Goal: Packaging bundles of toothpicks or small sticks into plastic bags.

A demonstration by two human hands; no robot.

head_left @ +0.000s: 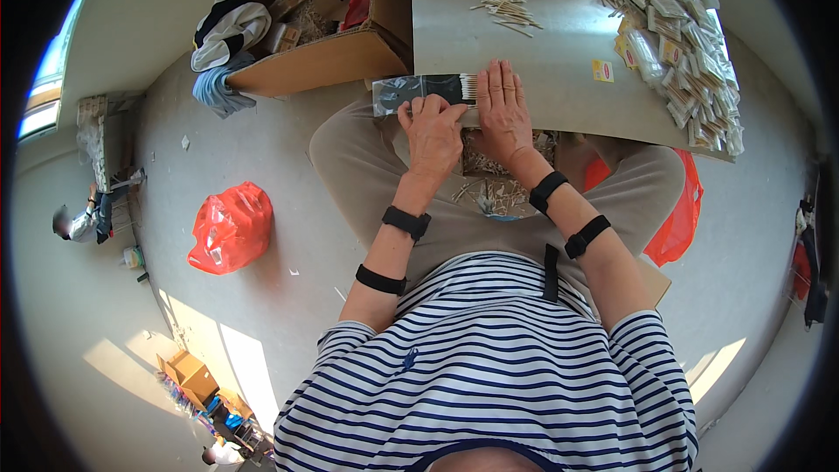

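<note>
A clear plastic bag [398, 94] lies along the near left edge of the table, with a flat black piece [444, 87] at its right end. White-tipped cotton swabs [469, 90] show side by side between the black piece and my right hand. My left hand [433, 138] has its fingers bent over the bag's near edge, closed on it. Straight fingers pressed together, my right hand [502, 118] lies flat at the right end of the swab row. It covers whatever part of the row is under it.
Loose swabs [502, 7] and a heap of packed swab bags [690, 61] lie on the table [568, 35]. A yellow card [602, 70] sits nearby. At left stands an open cardboard box [323, 65]. A red plastic bag [232, 227] rests on the floor. More swabs fill a container [502, 188] at my lap.
</note>
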